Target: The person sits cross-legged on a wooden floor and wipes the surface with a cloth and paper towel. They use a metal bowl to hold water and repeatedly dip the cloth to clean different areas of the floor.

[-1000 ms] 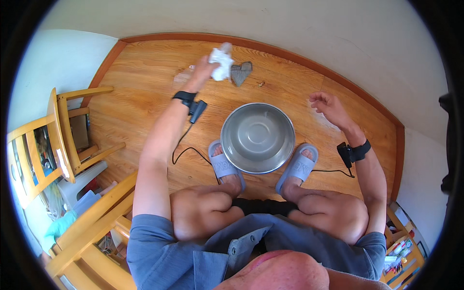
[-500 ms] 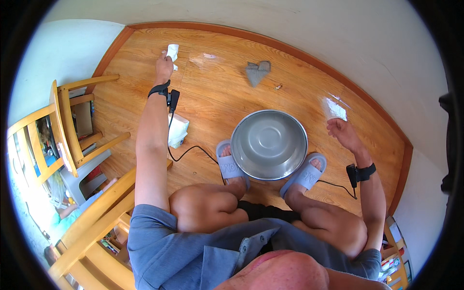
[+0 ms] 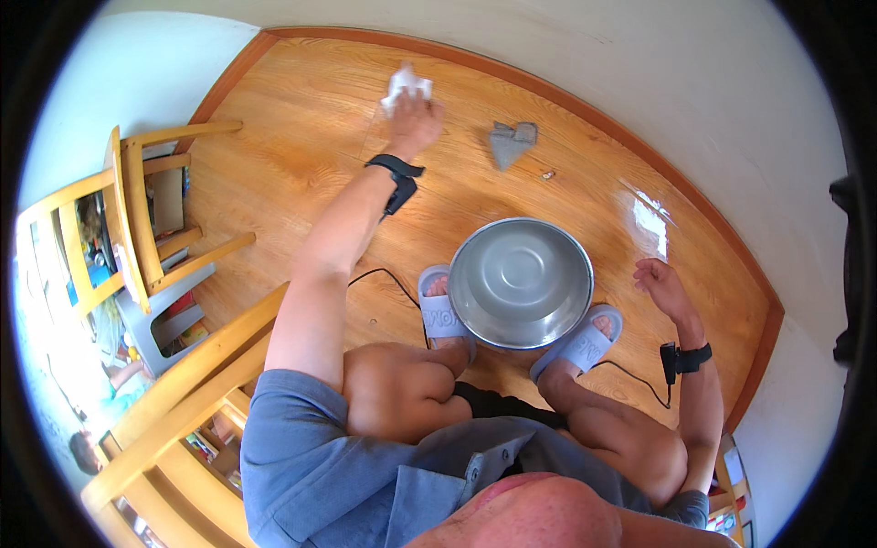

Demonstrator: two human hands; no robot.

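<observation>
My left hand reaches far forward and presses a crumpled white tissue against the wood floor; the hand and the tissue are slightly blurred. My right hand hovers to the right of the basin, fingers curled in, with nothing visible in them. Just beyond it is a bright white shine on the floor. Between my feet stands a round metal basin, which looks empty. A folded grey cloth lies past the basin.
A small brownish scrap lies near the cloth. Wooden chairs and a grey plastic stool crowd the left. The wall's brown baseboard curves along the far side and right. My slippers flank the basin.
My left hand has swept right across the floor with the tissue. Its forearm now covers the white packet seen before. The right hand stays near the shine, slightly lower in view.
</observation>
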